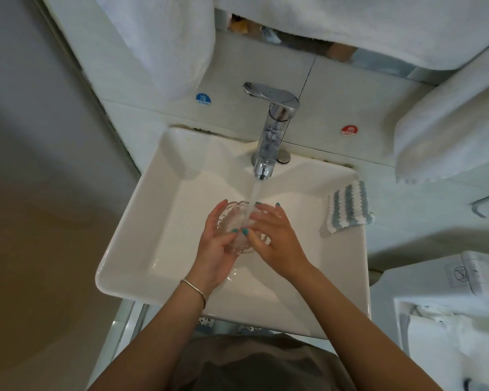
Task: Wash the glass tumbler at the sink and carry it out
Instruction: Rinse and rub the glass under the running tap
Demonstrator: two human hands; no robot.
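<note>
- Tumbler (232, 221) of clear patterned glass sits over the middle of the white sink (158, 221), tilted, under the stream of water (253, 201) running from the tap (271, 136).
- Water strikes the glass where the two hands meet, and it foams white there.
- The left hand (218, 249) grasps the tumbler from the left side, fingers curled round its wall and thumb across the front.
- The right hand (274, 238) lies against the right side of the tumbler with its fingers spread and nearly straight, the thumb pressed on the glass beside the left thumb; the nails are painted teal.
- A thin silver bangle (195, 290) circles the left wrist.
- The chrome tap stands at the back rim of the sink, its lever turned to the left.
- On the tiled wall, a round blue sticker (203, 99) reads "COLD" to the left of the tap, and a round red sticker (349, 130) reads "HOT" to the right; each also bears a character that is too small to read.
- A blue-and-white striped cloth (347, 207) lies on the right rim of the sink.
- White towels (167, 38) hang above the sink and at the right.
</note>
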